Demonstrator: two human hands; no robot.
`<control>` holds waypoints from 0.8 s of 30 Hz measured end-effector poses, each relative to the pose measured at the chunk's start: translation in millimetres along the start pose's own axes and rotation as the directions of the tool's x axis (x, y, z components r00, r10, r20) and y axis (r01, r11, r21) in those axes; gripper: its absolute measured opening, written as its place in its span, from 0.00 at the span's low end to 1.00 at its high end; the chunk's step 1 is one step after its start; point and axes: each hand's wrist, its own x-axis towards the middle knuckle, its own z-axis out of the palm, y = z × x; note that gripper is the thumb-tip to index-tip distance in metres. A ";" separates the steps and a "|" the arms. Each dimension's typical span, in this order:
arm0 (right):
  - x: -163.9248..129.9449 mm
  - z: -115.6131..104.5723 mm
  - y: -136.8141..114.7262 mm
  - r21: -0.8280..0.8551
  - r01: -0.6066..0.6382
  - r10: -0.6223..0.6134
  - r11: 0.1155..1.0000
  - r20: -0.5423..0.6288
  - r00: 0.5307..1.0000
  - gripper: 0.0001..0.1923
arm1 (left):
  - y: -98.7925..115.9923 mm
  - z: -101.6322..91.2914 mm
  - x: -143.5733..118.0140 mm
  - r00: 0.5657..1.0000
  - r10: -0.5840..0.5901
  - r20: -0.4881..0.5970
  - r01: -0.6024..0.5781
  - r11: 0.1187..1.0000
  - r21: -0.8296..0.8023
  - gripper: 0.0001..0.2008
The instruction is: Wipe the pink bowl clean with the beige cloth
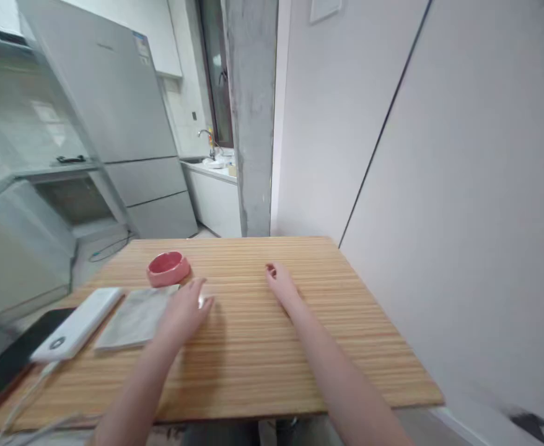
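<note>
Both hands lie empty and loosely open on a striped wooden table (328, 347): the left hand (186, 313) rests at the right edge of a flat grey cloth (135, 316), fingers relaxed, while the right hand (281, 285) sits apart on bare wood. Just beyond the cloth stands a round, shallow pink bowl (168, 268), apparently empty. A white slab-shaped power bank (77, 331) and a dark phone (12, 362) lie leftward. Open tabletop stretches right toward the wall-side edge.

A grey fridge (114, 118) stands beyond the wooden table (300, 347), beside a concrete pillar (252, 118).
</note>
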 end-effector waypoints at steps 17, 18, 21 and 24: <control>-15.2 -6.3 -23.7 -0.123 0.177 -0.146 0.976 0.229 0.962 0.16 | 95.7 88.8 60.3 0.917 0.376 0.135 -0.347 0.917 -0.196 0.13; -15.0 -5.7 -23.8 -0.121 0.176 -0.145 0.977 0.228 0.963 0.16 | 95.1 89.1 60.4 0.917 0.375 0.133 -0.347 0.917 -0.197 0.13; -15.0 -5.2 -23.5 -0.111 0.170 -0.143 0.979 0.221 0.965 0.15 | 96.7 92.1 60.2 0.916 0.383 0.124 -0.355 0.913 -0.200 0.13; -14.9 -4.8 -22.4 -0.099 0.169 -0.144 0.981 0.223 0.964 0.15 | 99.3 91.5 59.9 0.913 0.384 0.137 -0.353 0.913 -0.203 0.13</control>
